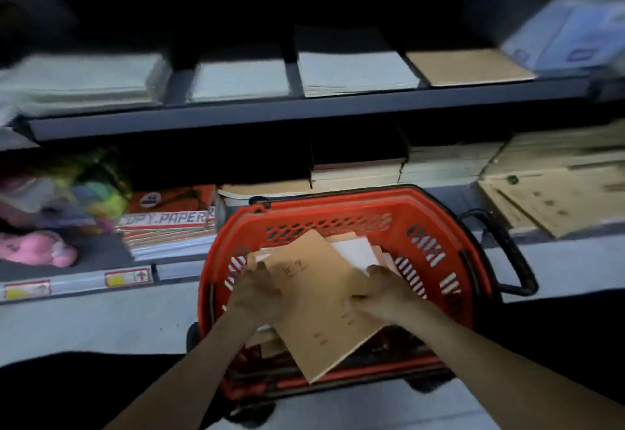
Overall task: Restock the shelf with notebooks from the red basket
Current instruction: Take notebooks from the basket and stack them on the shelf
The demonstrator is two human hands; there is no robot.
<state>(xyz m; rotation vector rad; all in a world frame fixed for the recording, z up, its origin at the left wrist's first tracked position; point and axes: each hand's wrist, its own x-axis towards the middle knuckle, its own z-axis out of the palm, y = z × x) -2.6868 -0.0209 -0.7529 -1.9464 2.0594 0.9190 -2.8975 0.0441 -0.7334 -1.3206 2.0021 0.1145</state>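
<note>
Left hand (258, 294) and right hand (382, 291) grip a brown notebook (321, 328) over the red basket (338, 208).

Two bare hands and forearms, seen in dim light and slightly blurred. The left hand (257, 294) and right hand (382, 294) show over the basket (338, 208). The left forearm (189, 372) and right forearm (490, 355) are bare skin from wrist to the edge below the basket. Finger detail is too blurred to make out.
</note>
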